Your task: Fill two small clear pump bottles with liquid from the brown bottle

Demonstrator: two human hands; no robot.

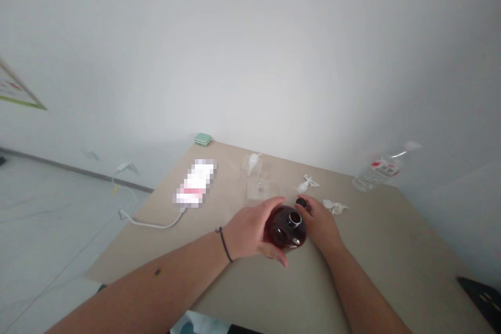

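My left hand [246, 232] clamps its fingers around a round dark-red glass bottle [284, 230], neck uncapped, over the beige surface [391, 240] before a white wall [250, 62], my right hand [319, 222] beside a small black cap [300, 202], grip unclear; a slip on smooth glass could spill onto crumpled white tissue [334, 206].

Items counted on one desk [385, 245]: two hands, one left hand [248, 232] and one right hand [319, 222]; one dark glass bottle [285, 227]; one black cap [301, 202]; one clear plastic bottle [381, 169]; one green case [203, 139]; one pixelated rectangular object [194, 182]; one white cable [151, 225]; three white tissue scraps [307, 183]. Transparent pieces beside the scraps are too faint to count.
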